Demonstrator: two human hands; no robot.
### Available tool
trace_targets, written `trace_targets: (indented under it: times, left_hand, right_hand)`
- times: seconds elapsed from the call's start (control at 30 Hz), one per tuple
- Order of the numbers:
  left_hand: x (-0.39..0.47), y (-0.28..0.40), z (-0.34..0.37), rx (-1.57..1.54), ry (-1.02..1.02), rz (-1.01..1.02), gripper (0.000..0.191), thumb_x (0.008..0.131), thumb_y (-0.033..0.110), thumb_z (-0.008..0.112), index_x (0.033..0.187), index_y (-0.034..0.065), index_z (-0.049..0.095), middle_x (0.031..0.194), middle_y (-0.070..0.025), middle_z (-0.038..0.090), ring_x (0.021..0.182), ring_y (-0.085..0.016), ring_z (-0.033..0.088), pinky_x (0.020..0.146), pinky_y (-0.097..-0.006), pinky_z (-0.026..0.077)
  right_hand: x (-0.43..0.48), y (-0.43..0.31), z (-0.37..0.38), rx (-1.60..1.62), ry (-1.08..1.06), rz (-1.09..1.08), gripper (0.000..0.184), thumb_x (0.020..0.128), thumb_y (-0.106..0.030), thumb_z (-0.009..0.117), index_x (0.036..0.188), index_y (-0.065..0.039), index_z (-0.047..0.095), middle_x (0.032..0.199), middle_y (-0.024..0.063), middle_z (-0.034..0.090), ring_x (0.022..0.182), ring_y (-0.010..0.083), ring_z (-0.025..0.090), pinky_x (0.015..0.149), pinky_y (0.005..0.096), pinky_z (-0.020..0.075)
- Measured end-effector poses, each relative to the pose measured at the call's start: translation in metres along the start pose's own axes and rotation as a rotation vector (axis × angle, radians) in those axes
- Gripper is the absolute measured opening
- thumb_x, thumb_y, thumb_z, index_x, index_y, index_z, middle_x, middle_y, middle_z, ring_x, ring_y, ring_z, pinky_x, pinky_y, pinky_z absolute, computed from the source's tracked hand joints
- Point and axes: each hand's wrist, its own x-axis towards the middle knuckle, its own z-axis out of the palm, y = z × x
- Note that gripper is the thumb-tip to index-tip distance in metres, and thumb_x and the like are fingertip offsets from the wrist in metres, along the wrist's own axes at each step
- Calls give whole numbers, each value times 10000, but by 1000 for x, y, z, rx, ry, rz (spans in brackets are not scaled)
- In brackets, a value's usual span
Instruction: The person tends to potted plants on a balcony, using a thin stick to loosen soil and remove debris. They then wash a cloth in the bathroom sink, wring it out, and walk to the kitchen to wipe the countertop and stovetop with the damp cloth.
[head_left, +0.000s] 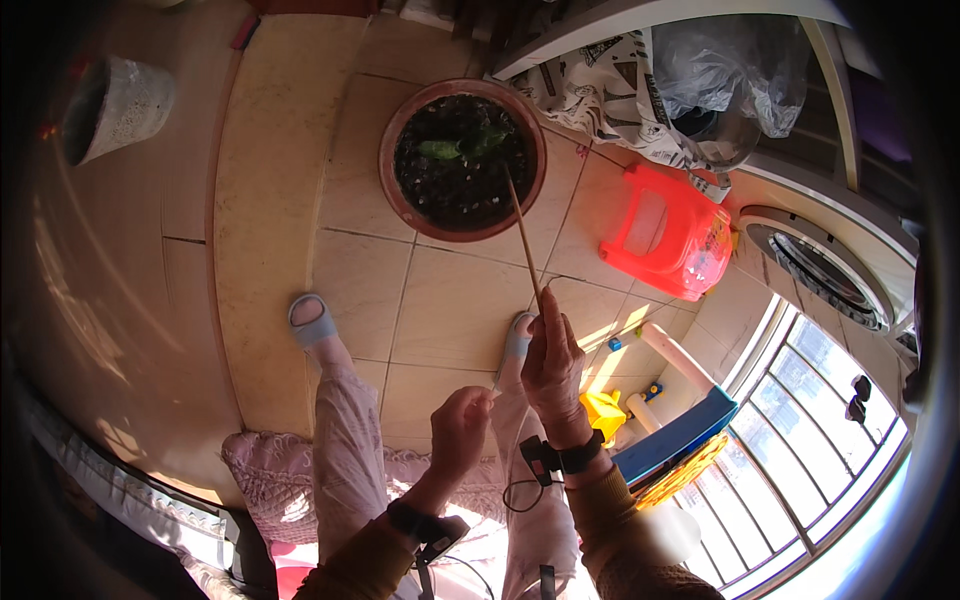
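My right hand (553, 360) grips a thin wooden stick (523, 232), which slants up to the left. Its far tip meets or hangs just over the dark soil (457, 191) in a round reddish-brown plant pot (388, 187). Green leaves (442, 148) lie low on the soil, with small pale bits scattered around them. Over my lap, lower left of the right hand, my left hand (461, 431) has curled fingers; whether something thin is pinched between them I cannot tell. Both wrists wear dark straps with small devices and cables.
A red plastic stool (675, 240) lies on the tiled floor right of the pot. Beyond it are a washing machine door (821, 266) and a barred window. A blue-edged toy table (675, 442) and yellow toy (602, 412) are at right. A whitish bucket (124, 109) stands upper left.
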Motion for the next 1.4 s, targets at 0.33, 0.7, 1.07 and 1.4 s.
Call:
trace_targets:
  times: [0.33, 0.7, 1.07, 1.4]
  left_hand:
    - [3, -15, 5, 51, -30, -118, 158, 962, 123, 583, 962, -13, 663, 782, -96, 672, 688, -159, 642, 640, -303, 514]
    - [-5, -18, 4, -28, -107, -70, 200, 1038, 193, 568, 986, 21, 656, 859, -18, 650, 702, -64, 579, 631, -225, 482]
    - [-48, 108, -29, 440, 67, 462, 263, 871, -27, 645, 1127, 36, 631, 1209, -159, 599, 924, -209, 637, 733, -292, 547]
    - [-23, 210, -51, 511, 11, 551, 111, 962, 34, 569, 976, -18, 667, 883, -48, 684, 774, -136, 636, 727, -277, 539]
  right_hand:
    - [-41, 10, -20, 244, -115, 394, 309, 992, -49, 492, 1296, -13, 534, 816, 155, 660, 772, 296, 692, 670, 364, 552]
    - [-85, -11, -81, 719, 245, 676, 264, 1007, -112, 567, 1233, 19, 599, 905, 25, 621, 758, 68, 532, 681, 214, 438]
    - [-96, -72, -215, 572, 29, 501, 253, 1010, -135, 569, 1165, 50, 647, 857, 45, 636, 790, 106, 581, 733, 240, 469]
    - [-105, -92, -268, 913, 183, 546, 233, 991, -54, 592, 1217, 3, 603, 996, 42, 660, 940, 121, 631, 856, 251, 497]
